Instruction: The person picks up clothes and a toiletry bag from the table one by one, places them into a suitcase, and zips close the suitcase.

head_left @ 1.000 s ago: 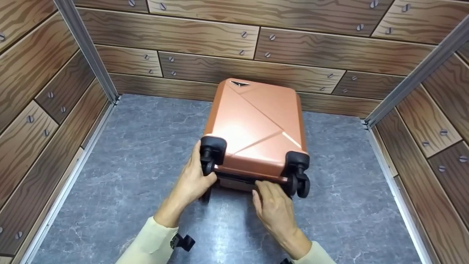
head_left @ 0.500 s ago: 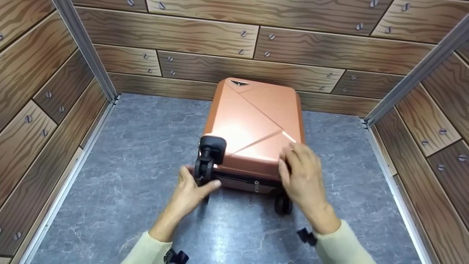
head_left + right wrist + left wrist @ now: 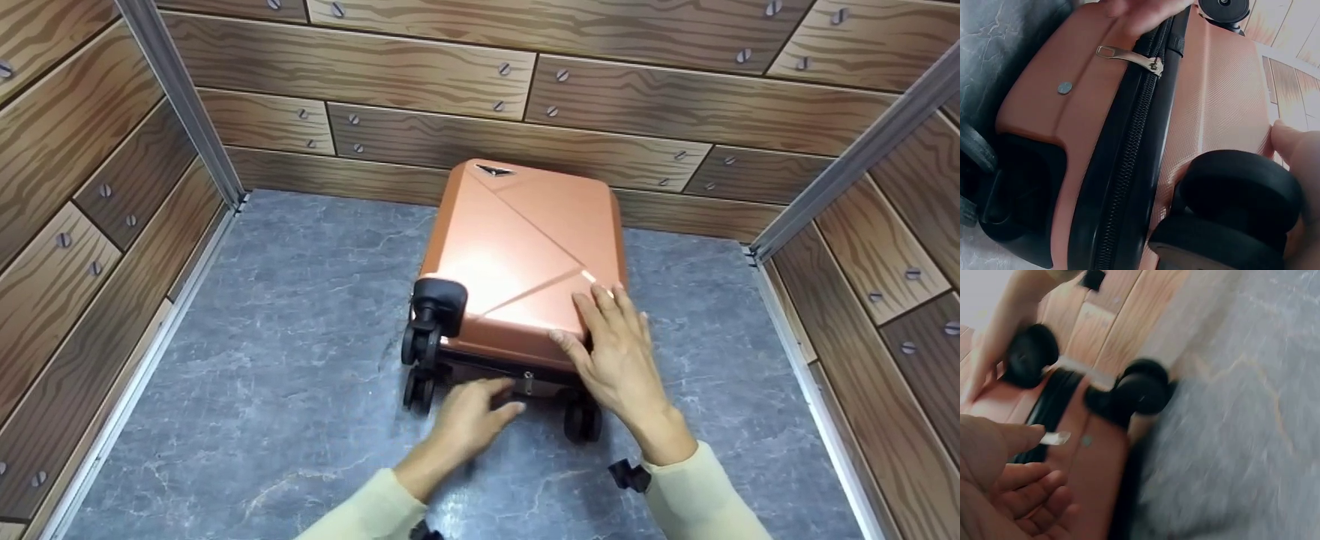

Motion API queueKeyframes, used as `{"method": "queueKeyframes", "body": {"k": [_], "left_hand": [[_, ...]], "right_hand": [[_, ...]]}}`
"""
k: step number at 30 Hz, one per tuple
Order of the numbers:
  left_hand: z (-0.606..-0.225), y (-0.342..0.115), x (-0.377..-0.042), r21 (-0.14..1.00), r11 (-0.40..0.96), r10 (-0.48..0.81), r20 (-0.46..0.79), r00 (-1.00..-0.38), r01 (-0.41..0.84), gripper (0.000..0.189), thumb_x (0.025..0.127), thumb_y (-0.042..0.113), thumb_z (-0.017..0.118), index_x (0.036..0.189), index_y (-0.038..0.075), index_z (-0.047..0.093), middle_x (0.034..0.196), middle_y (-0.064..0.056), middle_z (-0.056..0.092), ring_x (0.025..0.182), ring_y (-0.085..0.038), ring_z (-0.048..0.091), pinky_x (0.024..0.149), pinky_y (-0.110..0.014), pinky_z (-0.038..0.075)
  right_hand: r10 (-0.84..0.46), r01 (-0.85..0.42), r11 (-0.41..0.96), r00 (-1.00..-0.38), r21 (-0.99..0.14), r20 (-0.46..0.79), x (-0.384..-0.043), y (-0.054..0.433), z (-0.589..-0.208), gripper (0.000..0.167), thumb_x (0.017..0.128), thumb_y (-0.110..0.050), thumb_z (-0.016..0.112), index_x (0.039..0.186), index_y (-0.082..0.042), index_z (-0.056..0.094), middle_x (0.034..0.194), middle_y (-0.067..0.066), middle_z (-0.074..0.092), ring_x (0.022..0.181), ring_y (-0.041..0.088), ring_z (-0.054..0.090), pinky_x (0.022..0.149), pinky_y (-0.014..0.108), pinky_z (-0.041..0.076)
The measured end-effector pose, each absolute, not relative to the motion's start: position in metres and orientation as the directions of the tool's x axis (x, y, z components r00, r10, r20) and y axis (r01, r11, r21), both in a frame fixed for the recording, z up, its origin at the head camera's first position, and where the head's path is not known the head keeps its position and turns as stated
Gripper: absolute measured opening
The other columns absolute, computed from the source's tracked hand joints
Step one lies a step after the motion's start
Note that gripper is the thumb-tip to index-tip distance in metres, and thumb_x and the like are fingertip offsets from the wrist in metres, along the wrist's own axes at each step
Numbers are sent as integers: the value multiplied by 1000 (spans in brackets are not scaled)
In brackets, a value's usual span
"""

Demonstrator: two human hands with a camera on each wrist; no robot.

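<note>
A rose-gold hard-shell suitcase [image 3: 525, 232] lies flat on the floor, its black wheels [image 3: 421, 341] pointing toward me. My right hand [image 3: 621, 364] rests on the near right corner, fingers spread over the shell, covering the upper wheel there. Loosely bent and holding nothing, my left hand [image 3: 469, 418] hovers just in front of the wheeled end, near a metal zipper pull [image 3: 1123, 55]. In the left wrist view the pull lies right by the index fingertip; whether they touch I cannot tell. The closed black zipper [image 3: 1126, 180] runs along the suitcase's edge.
Grey marbled flooring [image 3: 300, 315] surrounds the suitcase. A wood-print wall [image 3: 420, 135] stands right behind its far end. Side walls with metal corner posts [image 3: 180, 105] flank the floor on left and right.
My left hand has left the left wheel and moved right, toward the zipper pull. My right hand has gone from the zipper edge up onto the right corner. The suitcase has stayed put.
</note>
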State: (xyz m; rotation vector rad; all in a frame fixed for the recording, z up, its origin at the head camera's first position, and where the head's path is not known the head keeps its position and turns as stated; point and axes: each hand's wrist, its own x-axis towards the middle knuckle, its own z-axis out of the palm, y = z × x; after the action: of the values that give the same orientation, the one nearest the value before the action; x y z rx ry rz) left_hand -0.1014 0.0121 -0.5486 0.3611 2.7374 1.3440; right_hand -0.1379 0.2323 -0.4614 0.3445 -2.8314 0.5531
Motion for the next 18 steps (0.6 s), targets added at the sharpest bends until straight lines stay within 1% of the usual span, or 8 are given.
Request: {"method": "queueKeyframes", "body": {"k": [2,4,7,9,11,13,15,18], "left_hand": [[-553,24,-102,793,580,204,78,-976,185,39,94,37,80,125,14,78,118,-8,80,108,-27,76,94,-45,60],[-557,34,-103,809,562,161,100,-982,174,32,92,39,81,116,17,82,106,-2,82,96,-21,77,84,-40,61],[-562,45,-104,836,530,82,116,-990,141,23,89,42,83,101,22,85,89,7,81,78,-10,72,69,-32,57],[-564,50,-105,853,512,27,108,-994,107,21,88,45,84,94,24,85,84,11,79,73,-7,70,65,-30,55],[-566,55,-106,855,512,-20,108,-994,82,22,86,48,84,89,26,84,82,12,79,71,-6,69,63,-29,54],[-566,57,-107,845,530,-54,123,-991,75,20,86,48,84,85,27,84,80,13,79,70,-6,70,61,-29,54],[-567,59,-108,829,553,-71,143,-987,81,16,87,43,83,83,28,83,77,14,78,68,-6,70,60,-29,53],[-568,59,-108,793,596,-68,207,-976,126,8,88,34,80,83,28,84,73,15,77,65,-6,70,58,-29,54]], "right_hand": [[-189,-275,903,-945,-331,269,-137,232,-462,71,102,-51,64,157,-8,49,168,20,38,161,42,19,122,77,16],[-196,-277,906,-945,-321,262,-137,232,-463,73,102,-52,64,158,-9,47,168,20,36,161,41,18,122,77,15],[-204,-282,908,-944,-311,259,-136,232,-463,75,102,-53,64,160,-9,45,170,19,35,162,41,16,122,76,15],[-208,-287,908,-941,-304,267,-136,232,-464,76,102,-53,64,160,-9,44,170,19,34,162,42,16,122,77,15],[-209,-289,908,-940,-303,270,-135,233,-464,76,102,-53,64,161,-9,44,170,18,34,162,42,15,122,77,15],[-206,-286,910,-940,-300,272,-136,233,-465,76,102,-54,63,161,-9,44,170,18,34,162,41,15,122,76,15],[-201,-281,912,-942,-300,268,-136,233,-465,77,102,-54,63,161,-9,44,170,18,33,162,41,15,123,76,15],[-202,-281,913,-941,-294,272,-136,233,-466,77,102,-55,63,161,-9,44,170,19,34,162,41,16,122,76,16]]}}
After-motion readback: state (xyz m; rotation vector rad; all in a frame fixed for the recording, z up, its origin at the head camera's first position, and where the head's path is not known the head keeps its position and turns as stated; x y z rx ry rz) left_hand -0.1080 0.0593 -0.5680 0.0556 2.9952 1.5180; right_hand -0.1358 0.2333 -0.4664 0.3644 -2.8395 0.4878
